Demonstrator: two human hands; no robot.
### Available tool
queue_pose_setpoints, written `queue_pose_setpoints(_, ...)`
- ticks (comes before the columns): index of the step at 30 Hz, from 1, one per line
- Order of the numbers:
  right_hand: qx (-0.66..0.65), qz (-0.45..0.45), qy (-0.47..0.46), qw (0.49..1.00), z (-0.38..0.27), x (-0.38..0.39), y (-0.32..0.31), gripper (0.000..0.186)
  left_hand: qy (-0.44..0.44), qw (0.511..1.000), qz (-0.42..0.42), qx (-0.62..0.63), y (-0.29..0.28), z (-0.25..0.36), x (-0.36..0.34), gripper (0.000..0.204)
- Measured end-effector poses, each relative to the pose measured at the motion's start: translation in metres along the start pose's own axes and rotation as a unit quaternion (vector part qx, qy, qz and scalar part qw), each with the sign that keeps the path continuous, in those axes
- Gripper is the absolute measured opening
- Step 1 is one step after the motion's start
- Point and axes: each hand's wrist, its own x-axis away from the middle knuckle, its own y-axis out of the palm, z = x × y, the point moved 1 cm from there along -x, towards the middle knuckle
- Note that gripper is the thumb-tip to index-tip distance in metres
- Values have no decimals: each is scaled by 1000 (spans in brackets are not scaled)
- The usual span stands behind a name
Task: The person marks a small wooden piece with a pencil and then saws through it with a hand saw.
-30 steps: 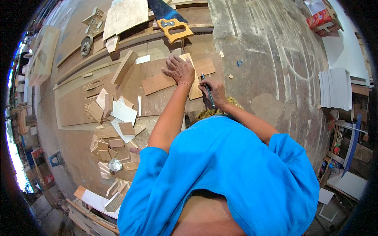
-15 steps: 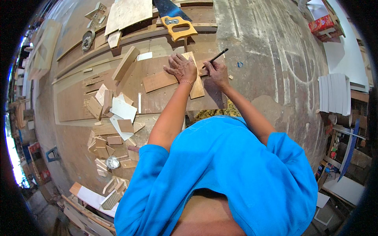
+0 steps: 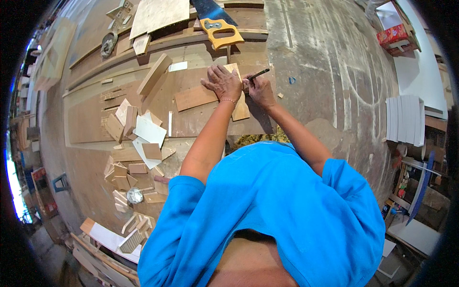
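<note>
1. The pale strip [image 3: 241, 112] lies across a brown board [image 3: 195, 98] on the tabletop [image 3: 318, 93], in front of the person.
2. The left hand [image 3: 223, 84] rests on the strip with its fingers spread out. Its grip is loose, not wrapped around anything.
3. The right hand [image 3: 261, 91] is just beside the strip. Its grip is closed around a dark pencil [image 3: 260, 74]. I can't tell if the tip touches the wood.
4. What looks done: the strip is laid over the board, with a hand on top that seems to keep it steady.
5. What looks unfinished: the pencil work seems part way. I can't see a line, so I can't tell how much is left.
6. I see no cut in the strip. The saw [image 3: 216, 25] lies apart, with no hand on it.
</note>
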Motion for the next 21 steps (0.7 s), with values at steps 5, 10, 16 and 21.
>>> queue_pose_setpoints(5,41,28,-27,998,-1,-14,10,11,2,1000,16,-1,3,-2,0,61)
queue_pose_setpoints(10,54,-8,-11,998,4,-15,9,11,3,1000,19,-2,2,1,-1,60)
queue_pose_setpoints(16,-21,-8,13,1000,-9,18,-4,10,-1,1000,30,0,6,-3,1,59)
queue_pose_setpoints(21,-31,6,58,998,-5,11,0,11,6,1000,30,0,4,-1,0,58)
